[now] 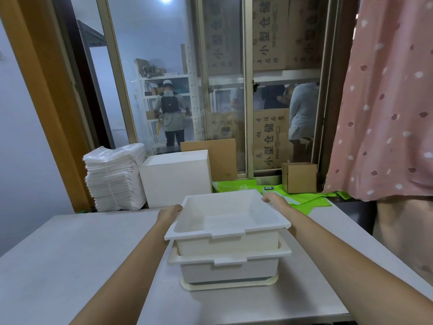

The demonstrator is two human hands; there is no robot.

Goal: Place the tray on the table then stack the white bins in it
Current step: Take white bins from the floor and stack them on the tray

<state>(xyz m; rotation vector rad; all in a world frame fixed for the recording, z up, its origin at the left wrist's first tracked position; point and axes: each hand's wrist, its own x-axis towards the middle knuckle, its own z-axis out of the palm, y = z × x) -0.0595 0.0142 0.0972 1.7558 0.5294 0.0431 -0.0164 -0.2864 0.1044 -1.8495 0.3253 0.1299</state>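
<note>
White bins, two of them, sit one inside the other: the upper bin (225, 216) is nested partway and slightly askew into the lower bin (230, 266), and nothing lies in the upper one. The lower bin stands in a cream tray (230, 285), whose rim shows just below it on the pale grey surface (70, 266). Both hands are on the upper bin, well apart at opposite sides: the left hand (170, 212) grips the rim at its far left corner, the right hand (273, 198) grips the rim at its far right corner (the fingers curl over the edge, so their tips are hidden).

Behind the bins, at the back of the surface, stand one white box (175, 177), one tall stack of white wrapped sheets (114, 179) to its left, one small cardboard box (299, 177) to the right, and green sheets (309, 199) lying flat. A flat cardboard piece (220, 158) leans against a sliding glass window (164, 66). Through the glass a storeroom shows, with shelving, printed cartons and a person (170, 113) facing away. A pink patterned curtain (386, 102) hangs at the right.
</note>
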